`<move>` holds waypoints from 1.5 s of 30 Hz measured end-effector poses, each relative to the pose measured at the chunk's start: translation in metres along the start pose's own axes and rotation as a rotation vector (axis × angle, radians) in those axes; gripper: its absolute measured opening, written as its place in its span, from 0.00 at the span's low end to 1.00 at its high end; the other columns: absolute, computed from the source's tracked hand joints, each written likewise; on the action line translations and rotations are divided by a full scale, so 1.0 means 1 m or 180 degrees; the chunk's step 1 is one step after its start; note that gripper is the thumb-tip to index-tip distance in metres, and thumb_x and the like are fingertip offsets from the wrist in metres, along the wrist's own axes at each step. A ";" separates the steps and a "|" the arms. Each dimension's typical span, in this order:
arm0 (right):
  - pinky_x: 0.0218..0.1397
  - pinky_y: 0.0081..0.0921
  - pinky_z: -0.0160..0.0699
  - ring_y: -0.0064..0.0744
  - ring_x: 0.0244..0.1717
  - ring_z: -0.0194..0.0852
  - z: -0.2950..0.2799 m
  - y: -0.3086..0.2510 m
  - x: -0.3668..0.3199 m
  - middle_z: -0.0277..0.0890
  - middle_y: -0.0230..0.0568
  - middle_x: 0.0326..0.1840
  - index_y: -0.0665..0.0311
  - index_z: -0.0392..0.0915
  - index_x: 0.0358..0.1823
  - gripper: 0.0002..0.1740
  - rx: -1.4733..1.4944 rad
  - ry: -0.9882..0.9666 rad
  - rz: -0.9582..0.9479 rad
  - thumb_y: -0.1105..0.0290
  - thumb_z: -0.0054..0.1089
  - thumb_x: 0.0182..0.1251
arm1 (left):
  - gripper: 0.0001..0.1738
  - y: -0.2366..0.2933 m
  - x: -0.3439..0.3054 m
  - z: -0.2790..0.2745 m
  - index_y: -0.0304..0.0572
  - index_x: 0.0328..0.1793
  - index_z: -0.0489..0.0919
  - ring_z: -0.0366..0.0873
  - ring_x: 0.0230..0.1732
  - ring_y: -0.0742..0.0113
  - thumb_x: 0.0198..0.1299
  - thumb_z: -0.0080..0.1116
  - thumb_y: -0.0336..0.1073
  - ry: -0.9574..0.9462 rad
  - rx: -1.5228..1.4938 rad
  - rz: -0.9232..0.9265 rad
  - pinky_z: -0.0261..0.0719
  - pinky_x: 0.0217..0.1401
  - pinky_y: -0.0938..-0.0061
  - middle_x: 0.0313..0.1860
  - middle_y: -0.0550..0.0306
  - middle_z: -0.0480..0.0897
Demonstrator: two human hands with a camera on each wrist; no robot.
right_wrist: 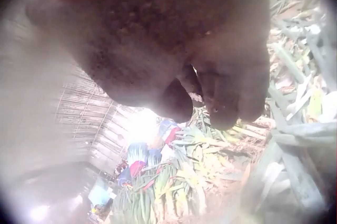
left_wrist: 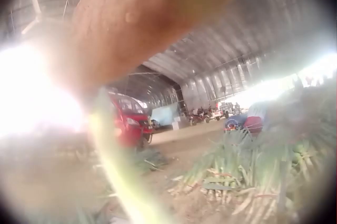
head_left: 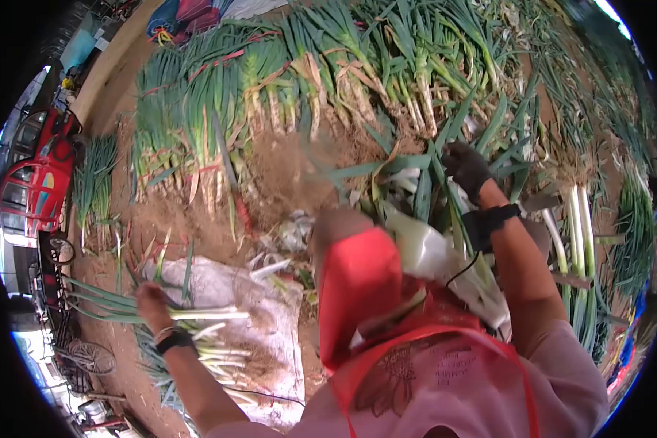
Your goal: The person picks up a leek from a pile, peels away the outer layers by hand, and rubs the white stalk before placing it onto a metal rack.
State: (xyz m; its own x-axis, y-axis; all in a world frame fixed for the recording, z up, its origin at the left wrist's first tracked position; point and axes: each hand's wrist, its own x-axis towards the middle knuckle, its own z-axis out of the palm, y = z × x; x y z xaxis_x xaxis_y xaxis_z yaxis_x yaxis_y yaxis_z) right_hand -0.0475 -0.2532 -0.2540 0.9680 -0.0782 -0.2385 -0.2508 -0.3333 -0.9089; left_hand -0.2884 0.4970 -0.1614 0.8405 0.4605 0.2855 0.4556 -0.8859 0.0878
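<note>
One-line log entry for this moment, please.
left hand: holds leek over white sack | right hand: gloved, near leek leaves, grip unclear | leek bundles: on ground

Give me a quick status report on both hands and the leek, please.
Left hand gripping leek, stem over white sheet. Gloved right hand near green leaves, grip unclear. More leeks on sheet; nothing plainly blocking.

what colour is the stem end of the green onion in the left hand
White; the stem end shows best in the head view.
</note>
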 end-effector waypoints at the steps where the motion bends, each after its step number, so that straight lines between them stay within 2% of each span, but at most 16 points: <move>1: 0.44 0.37 0.76 0.48 0.40 0.80 0.008 0.003 0.016 0.80 0.52 0.41 0.65 0.78 0.46 0.18 0.0837 -0.0279 0.0437 0.62 0.63 0.58 | 0.11 0.047 0.001 0.048 0.47 0.33 0.77 0.70 0.24 0.74 0.64 0.52 0.43 -0.0283 -0.1476 -0.0446 0.67 0.26 0.79 0.24 0.67 0.74; 2: 0.45 0.38 0.76 0.49 0.41 0.79 0.019 0.001 0.027 0.79 0.53 0.41 0.64 0.77 0.46 0.18 -0.0258 -0.0007 -0.0174 0.60 0.63 0.58 | 0.11 0.105 0.003 0.085 0.48 0.33 0.77 0.69 0.22 0.76 0.64 0.53 0.44 -0.0547 -0.3241 -0.1206 0.66 0.25 0.81 0.24 0.66 0.75; 4: 0.46 0.40 0.77 0.53 0.43 0.79 0.041 0.013 0.066 0.80 0.54 0.40 0.63 0.77 0.47 0.21 -0.2096 0.0029 -0.1359 0.56 0.63 0.57 | 0.10 0.193 0.012 0.163 0.46 0.39 0.77 0.73 0.25 0.77 0.65 0.54 0.43 -0.1466 -0.3969 -0.1591 0.70 0.26 0.83 0.27 0.63 0.78; 5: 0.47 0.40 0.76 0.53 0.44 0.79 0.063 0.023 0.086 0.79 0.54 0.43 0.62 0.75 0.50 0.24 -0.1094 -0.0043 -0.0428 0.55 0.64 0.56 | 0.09 0.276 0.014 0.150 0.43 0.43 0.78 0.77 0.30 0.73 0.64 0.55 0.39 -0.1705 -0.4388 -0.1667 0.74 0.29 0.81 0.30 0.61 0.79; 7: 0.52 0.40 0.75 0.53 0.49 0.77 0.100 -0.003 0.112 0.77 0.55 0.50 0.61 0.72 0.56 0.30 -0.1679 -0.0159 -0.0103 0.54 0.65 0.55 | 0.14 0.326 0.021 0.222 0.41 0.51 0.77 0.80 0.38 0.71 0.61 0.57 0.38 -0.2542 -0.4129 -0.1021 0.78 0.36 0.80 0.39 0.59 0.81; 11: 0.63 0.41 0.70 0.55 0.61 0.69 0.173 0.006 0.171 0.68 0.56 0.62 0.59 0.58 0.69 0.44 -0.1674 -0.0291 0.0353 0.52 0.67 0.52 | 0.14 0.440 0.048 0.268 0.37 0.48 0.76 0.81 0.35 0.61 0.57 0.61 0.34 -0.1793 -0.2482 0.1616 0.78 0.37 0.70 0.34 0.49 0.81; 15: 0.60 0.46 0.72 0.59 0.59 0.70 0.212 0.018 0.230 0.62 0.54 0.66 0.57 0.58 0.66 0.43 -0.2224 -0.0025 0.0835 0.58 0.70 0.51 | 0.14 0.499 0.064 0.317 0.37 0.47 0.76 0.82 0.39 0.54 0.56 0.62 0.34 -0.2282 -0.3321 0.1039 0.78 0.42 0.65 0.37 0.46 0.81; 19: 0.55 0.42 0.77 0.50 0.54 0.76 0.195 0.055 0.260 0.73 0.53 0.56 0.65 0.63 0.61 0.35 -0.1768 -0.0185 0.0739 0.64 0.69 0.53 | 0.16 0.530 0.068 0.356 0.38 0.50 0.77 0.81 0.44 0.50 0.57 0.60 0.35 -0.2656 -0.3445 0.0604 0.78 0.45 0.63 0.40 0.43 0.82; 21: 0.54 0.35 0.79 0.42 0.51 0.78 0.157 0.043 0.264 0.77 0.50 0.52 0.68 0.65 0.58 0.30 0.1399 -0.0769 -0.0252 0.67 0.66 0.57 | 0.17 0.529 0.070 0.369 0.38 0.52 0.77 0.81 0.44 0.48 0.58 0.59 0.37 -0.2718 -0.3314 0.0725 0.77 0.46 0.63 0.41 0.43 0.82; 26: 0.44 0.31 0.78 0.34 0.35 0.78 0.022 -0.018 0.284 0.79 0.41 0.42 0.68 0.73 0.54 0.19 0.1834 -0.0002 0.0545 0.64 0.58 0.67 | 0.20 0.539 0.076 0.402 0.33 0.55 0.75 0.82 0.42 0.60 0.61 0.59 0.38 -0.2923 -0.3008 0.0111 0.80 0.46 0.69 0.44 0.47 0.83; 31: 0.47 0.29 0.78 0.32 0.40 0.78 0.013 -0.001 0.291 0.79 0.41 0.44 0.69 0.71 0.57 0.21 0.2181 0.0059 0.0552 0.67 0.58 0.65 | 0.34 0.602 0.079 0.387 0.34 0.59 0.72 0.80 0.43 0.40 0.52 0.64 0.50 -0.2212 -0.1475 0.1062 0.80 0.47 0.56 0.47 0.41 0.81; 33: 0.48 0.29 0.78 0.32 0.42 0.78 0.015 0.001 0.293 0.79 0.41 0.45 0.69 0.69 0.58 0.22 0.2235 -0.0017 0.0563 0.69 0.58 0.65 | 0.40 0.620 0.081 0.398 0.35 0.60 0.69 0.81 0.44 0.40 0.46 0.68 0.54 -0.1587 -0.0938 0.1289 0.80 0.47 0.56 0.49 0.41 0.79; 36: 0.50 0.28 0.78 0.31 0.45 0.78 0.017 0.003 0.291 0.79 0.41 0.45 0.70 0.68 0.60 0.24 0.2264 -0.0177 0.0625 0.70 0.58 0.64 | 0.40 0.634 0.086 0.395 0.37 0.58 0.68 0.81 0.43 0.41 0.42 0.69 0.52 -0.2249 -0.0405 0.0841 0.80 0.48 0.56 0.50 0.40 0.77; 41: 0.53 0.26 0.77 0.30 0.50 0.78 0.025 0.035 0.300 0.80 0.41 0.47 0.72 0.65 0.63 0.27 0.2538 -0.1312 0.0733 0.74 0.58 0.62 | 0.33 0.615 0.092 0.390 0.36 0.52 0.70 0.82 0.40 0.52 0.40 0.68 0.43 -0.2256 -0.2034 -0.0236 0.80 0.46 0.65 0.43 0.44 0.81; 42: 0.55 0.25 0.75 0.32 0.49 0.78 0.065 -0.015 0.280 0.80 0.42 0.47 0.77 0.63 0.64 0.30 0.1426 -0.0457 0.0658 0.71 0.61 0.63 | 0.33 0.614 0.092 0.386 0.36 0.52 0.70 0.82 0.40 0.52 0.40 0.68 0.43 -0.2251 -0.2017 -0.0250 0.80 0.46 0.65 0.43 0.44 0.81; 45: 0.49 0.30 0.80 0.39 0.48 0.78 0.101 0.028 0.272 0.76 0.49 0.53 0.69 0.67 0.61 0.29 -0.0915 -0.0039 -0.0732 0.63 0.63 0.61 | 0.30 0.627 0.086 0.372 0.33 0.56 0.72 0.82 0.41 0.56 0.45 0.65 0.37 -0.1895 -0.3100 0.0289 0.78 0.49 0.69 0.40 0.47 0.82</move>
State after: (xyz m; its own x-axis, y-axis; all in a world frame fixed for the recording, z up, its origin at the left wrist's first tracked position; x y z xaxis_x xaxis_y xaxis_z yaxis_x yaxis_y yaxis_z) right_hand 0.2082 -0.1890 -0.3786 0.9982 0.0401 -0.0449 -0.0125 -0.5912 -0.8064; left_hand 0.1788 0.0021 -0.4370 0.9825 0.1163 -0.1457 0.1835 -0.4651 0.8660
